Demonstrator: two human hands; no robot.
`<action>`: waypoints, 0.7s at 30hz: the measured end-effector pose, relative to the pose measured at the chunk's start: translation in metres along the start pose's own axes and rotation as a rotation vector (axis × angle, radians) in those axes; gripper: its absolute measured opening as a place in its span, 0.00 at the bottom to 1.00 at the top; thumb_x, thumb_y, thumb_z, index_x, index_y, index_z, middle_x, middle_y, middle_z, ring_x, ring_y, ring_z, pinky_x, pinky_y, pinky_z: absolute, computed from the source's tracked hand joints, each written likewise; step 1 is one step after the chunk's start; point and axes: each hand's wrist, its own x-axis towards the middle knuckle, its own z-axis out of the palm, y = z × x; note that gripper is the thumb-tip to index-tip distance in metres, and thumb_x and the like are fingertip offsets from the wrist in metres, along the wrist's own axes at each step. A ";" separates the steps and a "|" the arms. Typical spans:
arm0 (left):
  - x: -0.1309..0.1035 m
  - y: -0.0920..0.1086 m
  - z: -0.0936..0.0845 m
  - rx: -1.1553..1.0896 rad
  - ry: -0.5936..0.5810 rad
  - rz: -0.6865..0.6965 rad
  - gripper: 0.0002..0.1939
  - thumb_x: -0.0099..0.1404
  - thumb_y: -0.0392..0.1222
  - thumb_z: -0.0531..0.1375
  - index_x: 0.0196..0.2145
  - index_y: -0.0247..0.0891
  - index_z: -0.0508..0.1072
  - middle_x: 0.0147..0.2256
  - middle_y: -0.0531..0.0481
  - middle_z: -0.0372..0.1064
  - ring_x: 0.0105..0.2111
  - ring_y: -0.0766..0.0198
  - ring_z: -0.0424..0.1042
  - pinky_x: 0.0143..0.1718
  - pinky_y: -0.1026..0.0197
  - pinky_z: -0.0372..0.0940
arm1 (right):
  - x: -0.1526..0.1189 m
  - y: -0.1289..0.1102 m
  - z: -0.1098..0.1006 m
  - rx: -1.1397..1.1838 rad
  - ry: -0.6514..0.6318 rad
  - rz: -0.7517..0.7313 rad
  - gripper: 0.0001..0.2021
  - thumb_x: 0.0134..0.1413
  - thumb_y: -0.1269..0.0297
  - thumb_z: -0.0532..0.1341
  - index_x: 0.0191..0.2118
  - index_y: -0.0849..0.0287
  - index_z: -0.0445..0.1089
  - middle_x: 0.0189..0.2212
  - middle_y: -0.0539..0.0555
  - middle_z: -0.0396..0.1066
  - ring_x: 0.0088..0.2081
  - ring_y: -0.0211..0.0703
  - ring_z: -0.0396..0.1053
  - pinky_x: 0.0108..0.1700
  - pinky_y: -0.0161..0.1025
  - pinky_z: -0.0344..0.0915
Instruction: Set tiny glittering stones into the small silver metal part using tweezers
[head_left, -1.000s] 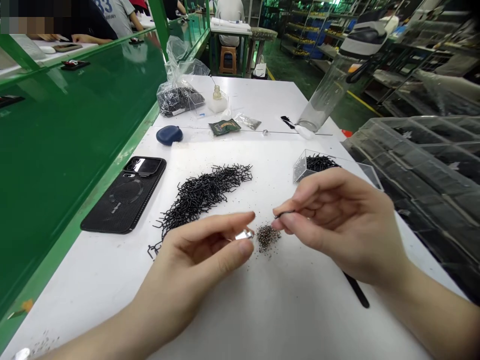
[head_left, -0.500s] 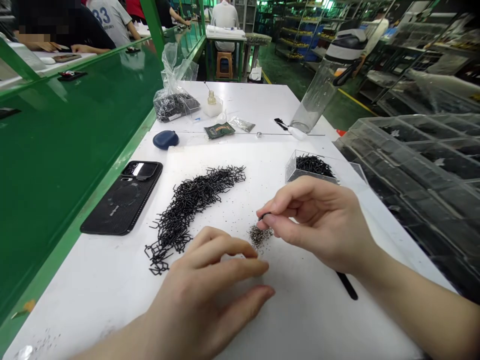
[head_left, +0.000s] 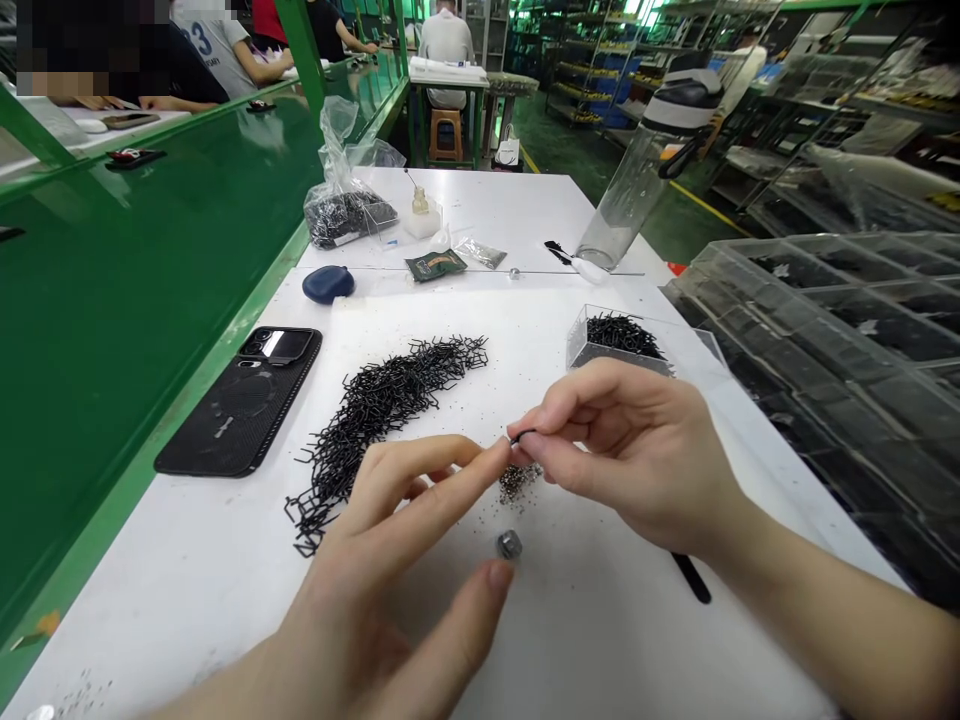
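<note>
My right hand [head_left: 637,440] pinches a small bent black piece [head_left: 523,435] between thumb and fingertips. The index fingertip of my left hand [head_left: 405,530] touches or nearly touches the piece's left end, while its thumb stands apart and lower. Under the fingertips lies a small pile of tiny metallic bits [head_left: 517,484], partly hidden by my right hand. Just above my left thumb sits a small round metal object [head_left: 508,544]. A long curved heap of bent black pieces [head_left: 375,410] spreads to the left. Behind my right hand, a clear box [head_left: 581,350] holds more black pieces.
A black phone [head_left: 244,405] lies at the left, near a blue case [head_left: 328,284]. A bagged black heap [head_left: 349,215], a green packet [head_left: 435,265] and a clear bottle [head_left: 630,190] stand further back. Clear compartment trays [head_left: 832,330] fill the right side. People sit beyond the green belt.
My left index finger has moved up and right to the black piece, and the thumb has parted from it. The round metal object has come into view. My right hand keeps its pinch.
</note>
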 end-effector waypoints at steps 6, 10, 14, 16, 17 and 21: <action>-0.005 -0.005 -0.002 -0.021 -0.074 0.031 0.41 0.81 0.23 0.52 0.83 0.53 0.63 0.68 0.46 0.68 0.67 0.61 0.73 0.69 0.62 0.74 | -0.001 -0.002 0.002 -0.038 0.017 -0.039 0.12 0.54 0.79 0.78 0.34 0.50 0.85 0.31 0.45 0.87 0.32 0.35 0.86 0.36 0.27 0.83; -0.006 -0.009 -0.005 -0.056 -0.092 0.018 0.41 0.82 0.23 0.50 0.83 0.55 0.63 0.66 0.45 0.69 0.66 0.59 0.74 0.65 0.61 0.77 | -0.002 -0.005 0.001 -0.083 0.008 -0.075 0.14 0.54 0.80 0.78 0.35 0.50 0.87 0.32 0.45 0.87 0.34 0.36 0.87 0.40 0.28 0.84; -0.006 -0.012 -0.006 -0.067 -0.096 0.021 0.40 0.84 0.24 0.48 0.82 0.58 0.64 0.66 0.45 0.69 0.66 0.58 0.73 0.61 0.63 0.78 | -0.002 -0.006 -0.001 -0.095 -0.006 -0.104 0.15 0.53 0.82 0.77 0.35 0.50 0.88 0.33 0.45 0.87 0.35 0.36 0.86 0.41 0.29 0.85; -0.006 -0.015 -0.007 -0.058 -0.121 0.018 0.39 0.84 0.26 0.49 0.83 0.58 0.63 0.66 0.45 0.68 0.68 0.58 0.72 0.63 0.64 0.78 | 0.000 -0.006 -0.003 -0.084 -0.010 -0.128 0.15 0.53 0.82 0.77 0.36 0.51 0.88 0.33 0.45 0.87 0.35 0.37 0.86 0.42 0.30 0.85; -0.007 -0.016 -0.007 -0.042 -0.133 0.007 0.39 0.84 0.27 0.49 0.83 0.59 0.62 0.67 0.45 0.67 0.68 0.58 0.71 0.64 0.65 0.77 | 0.001 -0.006 -0.003 -0.076 -0.012 -0.142 0.14 0.53 0.82 0.77 0.36 0.51 0.87 0.34 0.45 0.87 0.36 0.37 0.87 0.42 0.30 0.85; -0.011 -0.023 -0.007 0.047 -0.128 -0.046 0.39 0.83 0.30 0.56 0.83 0.62 0.62 0.69 0.46 0.66 0.66 0.54 0.73 0.64 0.62 0.78 | 0.003 -0.005 -0.003 -0.051 -0.010 -0.178 0.12 0.54 0.81 0.77 0.35 0.54 0.86 0.34 0.47 0.87 0.35 0.36 0.86 0.40 0.28 0.84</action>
